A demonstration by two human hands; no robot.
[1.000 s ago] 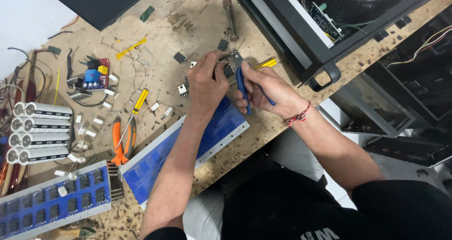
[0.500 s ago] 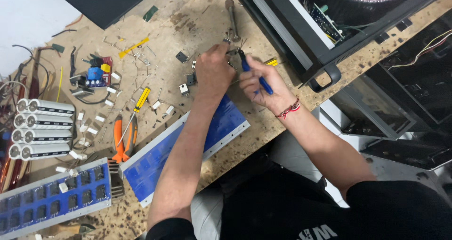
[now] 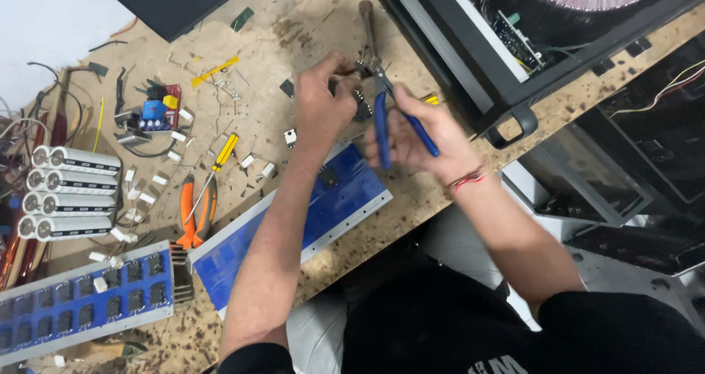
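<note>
Worn particle-board workbench (image 3: 308, 22), pale brown, stained and pitted, littered with cut leads and small white parts.

Right hand (image 3: 418, 135), upper centre of the frame, is closed around blue-handled pliers (image 3: 382, 117). The handles are smooth plastic, slightly bowed, and spread from the pivot down toward the lower right; the metal nose is short and dark. The tool's long axis runs roughly vertical in the picture, nose pointing to the top edge, handles trailing toward the wrist, which carries a red thread band (image 3: 468, 179).

Left hand (image 3: 323, 106) sits just left of the pliers, fingers curled and pinching a small dark component (image 3: 360, 108). The part lies between the two hands, touching the left fingertips and directly below the plier nose. Whether the nose is clamped on the part cannot be told; motion blur hides the contact.

Under both forearms lies a long blue circuit board on an aluminium strip (image 3: 345, 198), running diagonally from lower left to centre. A second blue board with rows of black transistors (image 3: 81, 300) occupies the lower left corner. Orange-handled pliers (image 3: 192, 212) and a yellow-handled screwdriver (image 3: 220, 157) lie left of centre. Grey cylindrical capacitors (image 3: 70, 194) are stacked at the left edge. A black metal chassis with handle (image 3: 507, 121) fills the upper right.
</note>
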